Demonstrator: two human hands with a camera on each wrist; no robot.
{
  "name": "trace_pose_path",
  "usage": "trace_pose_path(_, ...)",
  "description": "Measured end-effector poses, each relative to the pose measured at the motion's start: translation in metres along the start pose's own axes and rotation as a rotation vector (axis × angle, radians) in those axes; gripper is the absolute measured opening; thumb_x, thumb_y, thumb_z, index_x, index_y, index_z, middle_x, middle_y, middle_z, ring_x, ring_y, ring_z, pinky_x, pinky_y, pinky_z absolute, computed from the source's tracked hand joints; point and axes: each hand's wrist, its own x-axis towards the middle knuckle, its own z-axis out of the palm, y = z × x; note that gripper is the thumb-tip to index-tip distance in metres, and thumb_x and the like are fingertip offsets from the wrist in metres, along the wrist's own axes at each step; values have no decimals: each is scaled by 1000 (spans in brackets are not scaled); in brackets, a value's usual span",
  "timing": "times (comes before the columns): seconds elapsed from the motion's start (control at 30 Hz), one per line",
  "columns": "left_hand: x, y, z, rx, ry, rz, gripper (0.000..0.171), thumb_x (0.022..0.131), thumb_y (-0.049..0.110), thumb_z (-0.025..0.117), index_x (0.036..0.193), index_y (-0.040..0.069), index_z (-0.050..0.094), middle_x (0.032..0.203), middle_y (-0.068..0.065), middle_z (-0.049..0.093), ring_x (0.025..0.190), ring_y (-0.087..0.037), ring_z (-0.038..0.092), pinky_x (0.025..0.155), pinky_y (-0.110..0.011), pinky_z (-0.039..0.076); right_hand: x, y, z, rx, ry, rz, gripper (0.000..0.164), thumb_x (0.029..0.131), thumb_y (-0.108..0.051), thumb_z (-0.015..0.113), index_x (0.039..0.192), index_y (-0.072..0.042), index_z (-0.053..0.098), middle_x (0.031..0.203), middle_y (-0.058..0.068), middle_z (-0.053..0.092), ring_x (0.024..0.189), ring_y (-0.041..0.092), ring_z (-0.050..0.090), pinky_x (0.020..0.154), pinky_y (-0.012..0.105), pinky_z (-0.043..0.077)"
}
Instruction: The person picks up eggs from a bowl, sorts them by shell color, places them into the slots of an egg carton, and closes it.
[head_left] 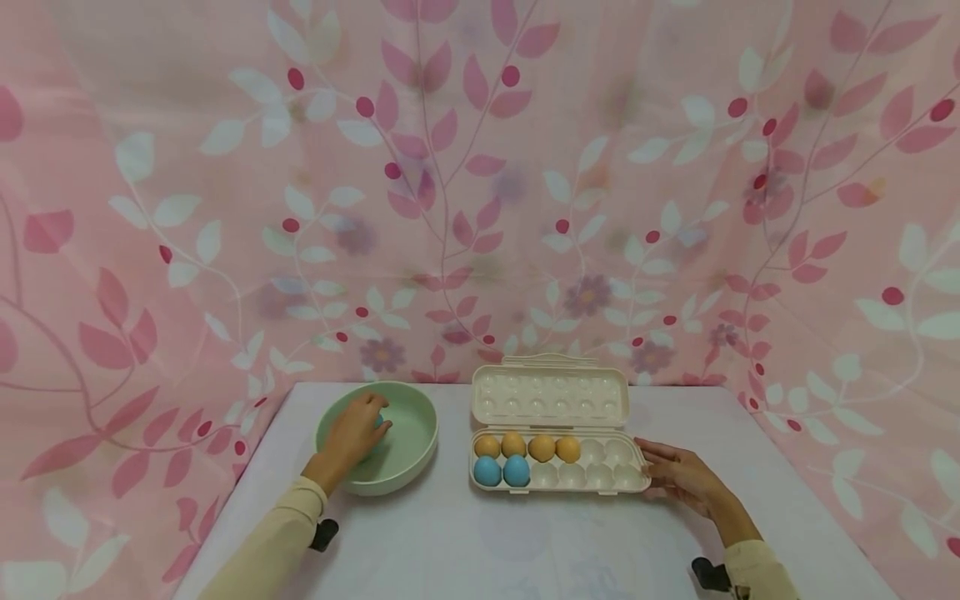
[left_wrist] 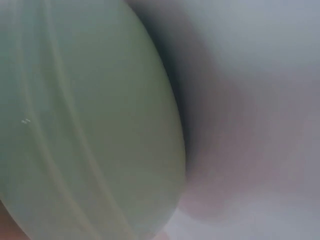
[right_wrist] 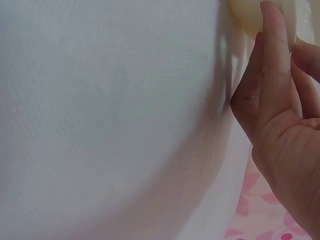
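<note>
Head view: I've got the left hand [head_left: 356, 433] down in a light green bowl [head_left: 414, 457], fingers curved in toward the thumb around a blue egg [head_left: 379, 420]. The egg shows between fingertips and thumb, partly hidden; I can't tell how tight the hold is. My left wrist feed is mostly the bowl's outer wall, with two pale ridges and a tiny light mark too small for me to read.

Right hand [head_left: 686, 475] is at the right end of a cream egg carton [head_left: 636, 482], fingers bent in and pinching its edge; the right wrist feed gives me digits on both sides of the rim.

Carton sits right of the bowl, apart from it, lid [head_left: 551, 395] raised at the back. Two rows of cups: four orange eggs [head_left: 567, 450] from the left end of the back row, two blue eggs in front [head_left: 516, 471], also at the left end, well away from the right fingers.

All on a white-covered bench [head_left: 480, 542]; pink leaf-print curtain [head_left: 525, 208] behind. Beige sleeves [head_left: 273, 533] on both arms, a black wrist piece [head_left: 324, 536] by each.
</note>
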Motion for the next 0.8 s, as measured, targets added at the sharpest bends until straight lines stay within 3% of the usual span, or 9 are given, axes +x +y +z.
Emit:
trace_pose_path(0.1, 1, -4, -1, 13, -36, -37, 34, 79, 10, 81, 105, -6, 66, 101, -19, 62, 87, -32, 64, 73, -43, 55, -1, 2, -1, 0, -8, -3, 64, 94, -9, 63, 150, -3, 33, 143, 10, 50, 98, 29, 66, 83, 44, 55)
trace_pose_path(0.27, 7, -9, -2, 56, -151, -104, 29, 81, 13, 79, 100, -5, 68, 92, -15, 63, 84, -29, 64, 72, -43, 54, 0, 2, 0, -2, 2, -8, 65, 93, -10, 65, 150, -2, 33, 144, 11, 49, 98, 29, 66, 82, 45, 55)
trace_pose_path(0.43, 15, -12, -3, 85, -231, -146, 13, 79, 8, 76, 81, 2, 65, 74, -5, 55, 68, -19, 52, 59, -36, 47, 2, 2, 0, -6, 20, 6, 65, 93, -11, 65, 150, -4, 35, 142, 10, 51, 99, 29, 66, 82, 44, 55)
trace_pose_path(0.6, 19, -14, -2, 53, -259, -197, 22, 76, 3, 73, 69, 9, 53, 67, -3, 47, 63, -19, 43, 56, -34, 39, 2, 4, 0, -2, 25, 8, 66, 92, -10, 65, 150, -3, 34, 142, 10, 51, 99, 29, 66, 82, 44, 56)
trace_pose_path(0.8, 19, -17, 4, 48, -249, -207, 26, 70, 3, 78, 67, 9, 52, 66, -3, 47, 62, -20, 43, 56, -36, 40, 1, 3, -2, -16, -3, -19, 66, 93, -11, 65, 151, -3, 32, 144, 11, 49, 100, 29, 65, 82, 44, 55)
